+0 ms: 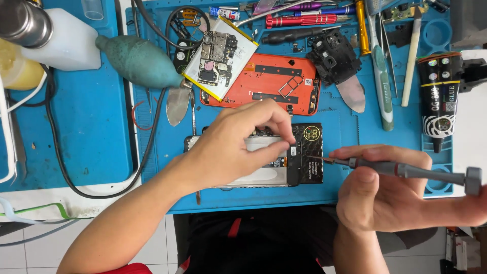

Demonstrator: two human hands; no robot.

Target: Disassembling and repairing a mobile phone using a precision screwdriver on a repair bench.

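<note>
Both hands meet, left (238, 147) fingertips pinched, right (385, 190) curled in a grip.

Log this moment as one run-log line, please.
left hand: pinching part on opened phone | right hand: holding screwdriver, tip at phone | surface: blue mat

Matt grey metal screwdriver (406, 170); smooth blue rubbery mat (91, 122).

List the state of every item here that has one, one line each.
Opened phone: back off, lying flat on the blue mat.
Orange back cover: detached, inside up.
Battery: removed, circuit board resting on it.
Screwdriver: held, tip at the phone.
Left hand: pinching at the phone.
Right hand: gripping the screwdriver.
</note>
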